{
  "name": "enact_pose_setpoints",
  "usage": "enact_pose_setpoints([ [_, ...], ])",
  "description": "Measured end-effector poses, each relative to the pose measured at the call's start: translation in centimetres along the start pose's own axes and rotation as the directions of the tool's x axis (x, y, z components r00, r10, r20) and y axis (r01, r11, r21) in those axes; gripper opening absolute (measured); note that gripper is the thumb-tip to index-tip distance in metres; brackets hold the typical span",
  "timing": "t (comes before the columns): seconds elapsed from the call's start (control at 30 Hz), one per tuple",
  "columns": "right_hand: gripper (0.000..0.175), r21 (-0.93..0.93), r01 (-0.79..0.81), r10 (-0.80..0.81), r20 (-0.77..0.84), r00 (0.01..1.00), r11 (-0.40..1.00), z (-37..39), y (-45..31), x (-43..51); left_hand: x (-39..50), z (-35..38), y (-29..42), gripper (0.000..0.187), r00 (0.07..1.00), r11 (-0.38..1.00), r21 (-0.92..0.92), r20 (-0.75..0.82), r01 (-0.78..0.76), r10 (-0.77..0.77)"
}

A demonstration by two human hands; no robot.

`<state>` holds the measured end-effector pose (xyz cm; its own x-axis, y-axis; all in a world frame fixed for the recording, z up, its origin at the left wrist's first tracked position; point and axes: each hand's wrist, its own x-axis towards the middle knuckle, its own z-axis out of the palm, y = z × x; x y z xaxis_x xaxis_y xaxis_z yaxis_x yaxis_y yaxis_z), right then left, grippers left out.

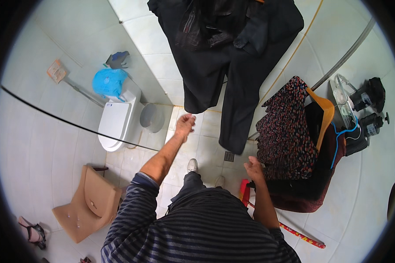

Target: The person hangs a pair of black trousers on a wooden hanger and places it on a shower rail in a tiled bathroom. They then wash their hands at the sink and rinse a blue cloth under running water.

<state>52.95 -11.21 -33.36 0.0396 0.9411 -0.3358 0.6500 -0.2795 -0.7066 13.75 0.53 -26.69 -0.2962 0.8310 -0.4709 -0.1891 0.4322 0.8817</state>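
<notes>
Black trousers (210, 75) hang in front of me, with other dark garments over their upper part. My left hand (185, 125) is just below the hem of the left trouser leg, fingers curled, and I cannot tell whether it touches the cloth. To the right, my right hand (254, 168) is raised beside the lower end of the longer trouser leg, holding nothing that I can see. Close to that hand hangs a dark garment with a small red and white pattern (286, 138). A wooden hanger (326, 108) and a blue hanger (344, 131) are at its right.
A white toilet (114, 121) and a grey bin (152, 117) stand behind a glass panel at left. A tan chair (89, 203) is at lower left. A floor drain (229, 156) lies below the trousers. A broom with a red patterned handle (302, 237) leans at right.
</notes>
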Motion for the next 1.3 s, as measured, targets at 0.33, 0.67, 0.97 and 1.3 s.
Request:
enact_pose_setpoints([
  [0.33, 0.038, 0.296, -0.15, 0.131, 0.082, 0.988, 0.943, 1.7, -4.5, -1.0, 12.9, -0.5, 7.3, 0.064, 0.885, 0.851, 0.252, 0.065, -0.461, 0.46],
  [0.67, 0.034, 0.372, -0.092, 0.068, 0.076, 0.995, 0.924, 6.1, -12.9, 3.0, 9.9, -5.8, 6.1, 0.027, 0.902, 0.972, -0.015, 0.37, -0.233, 0.222],
  [0.97, 0.056, 0.598, 0.103, -0.139, 0.015, 0.99, 0.795, 7.6, -19.9, 9.1, 3.8, -8.8, 7.4, 0.042, 0.915, 0.861, -0.477, 0.402, 0.177, 0.034],
  [1.3, 0.066, 0.843, -0.255, -0.237, 0.402, 0.885, 0.474, 7.6, -24.1, 10.7, -2.8, -7.3, 8.4, 0.051, 0.898, 0.809, -0.532, 0.44, 0.248, 0.015],
])
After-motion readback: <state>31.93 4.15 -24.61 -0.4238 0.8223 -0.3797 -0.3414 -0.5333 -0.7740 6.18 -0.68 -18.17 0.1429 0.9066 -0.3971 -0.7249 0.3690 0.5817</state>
